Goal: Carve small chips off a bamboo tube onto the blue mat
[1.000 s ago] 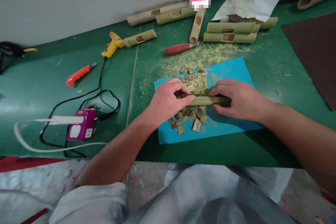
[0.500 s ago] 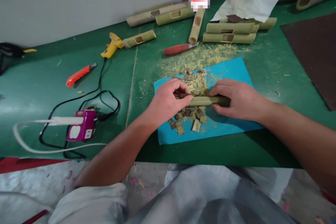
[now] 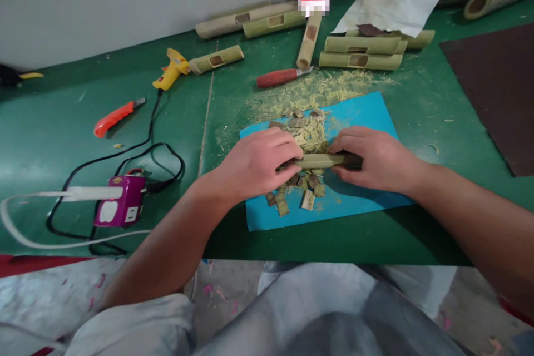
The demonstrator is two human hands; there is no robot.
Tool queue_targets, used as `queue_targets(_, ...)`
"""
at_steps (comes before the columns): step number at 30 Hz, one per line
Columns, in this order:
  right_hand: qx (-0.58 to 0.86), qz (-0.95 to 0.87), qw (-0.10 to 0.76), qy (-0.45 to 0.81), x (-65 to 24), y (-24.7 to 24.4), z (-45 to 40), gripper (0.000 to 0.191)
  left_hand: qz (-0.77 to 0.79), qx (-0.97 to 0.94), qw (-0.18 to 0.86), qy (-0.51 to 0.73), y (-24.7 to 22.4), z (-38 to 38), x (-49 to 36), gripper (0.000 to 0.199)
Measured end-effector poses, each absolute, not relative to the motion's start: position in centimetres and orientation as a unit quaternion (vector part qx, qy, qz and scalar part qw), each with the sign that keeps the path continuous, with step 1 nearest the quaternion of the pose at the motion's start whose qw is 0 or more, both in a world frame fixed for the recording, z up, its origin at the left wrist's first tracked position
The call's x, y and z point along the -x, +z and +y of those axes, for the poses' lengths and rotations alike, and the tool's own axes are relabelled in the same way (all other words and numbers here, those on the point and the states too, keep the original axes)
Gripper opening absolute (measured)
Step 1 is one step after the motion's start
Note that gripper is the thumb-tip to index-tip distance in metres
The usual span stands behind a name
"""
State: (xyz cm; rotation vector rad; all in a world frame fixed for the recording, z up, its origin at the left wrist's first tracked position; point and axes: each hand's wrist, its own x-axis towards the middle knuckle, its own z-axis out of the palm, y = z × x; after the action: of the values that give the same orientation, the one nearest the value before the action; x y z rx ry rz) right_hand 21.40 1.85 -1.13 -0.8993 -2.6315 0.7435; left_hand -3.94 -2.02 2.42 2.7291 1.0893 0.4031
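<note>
A short green bamboo tube (image 3: 319, 161) lies level just above the blue sheet (image 3: 369, 117). Round its right end my right hand (image 3: 371, 158) is closed, thumb in front and fingers behind. My left hand (image 3: 265, 158) is wrapped over the left end, fingers on top and thumb below. Its palm hides whatever dark, thin piece was at its fingertips. Wood shavings (image 3: 311, 136) are heaped behind the tube, and several bamboo chips (image 3: 282, 204) lie in front of it. Beyond the sheet rests a red-handled knife (image 3: 277, 78).
Several bamboo tubes with cut windows (image 3: 361, 61) line the back, some under white paper (image 3: 387, 5). At left are a yellow glue gun (image 3: 171, 69), an orange utility knife (image 3: 117, 117) and a purple power adapter (image 3: 120, 200) with cords. A dark brown sheet (image 3: 492, 94) lies right.
My left hand has turned over and closed further round the tube's left end; the dark piece at its fingertips is now covered. My right hand keeps its hold. The view has shifted slightly.
</note>
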Motion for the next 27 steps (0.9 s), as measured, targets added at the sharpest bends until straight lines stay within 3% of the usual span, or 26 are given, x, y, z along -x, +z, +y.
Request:
queue_targets(6, 0.309, -0.906, 0.138, 0.254, -21.4, -1.1, 1.8, 0.020, 0.356, -0.917, 0.082, 0.159, 2.0, -2.3, 4.3, 0.016)
queue_targets(16, 0.307, -0.909, 0.146, 0.243, -21.4, -1.2, 1.7, 0.020, 0.446, -0.779, 0.305, 0.317, 2.1, -1.4, 4.3, 0.008)
queue_targets(21, 0.307, -0.909, 0.146, 0.241, -21.4, -1.2, 1.7, 0.021, 0.517, -0.672, 0.311, 0.430, 2.8, 1.2, 3.5, 0.008)
queue_targets(27, 0.303, -0.909, 0.160, 0.238, -21.5, -1.3, 1.6, 0.018, 0.417, -0.627, 0.386, 0.533, 3.9, 5.8, -1.9, 0.010)
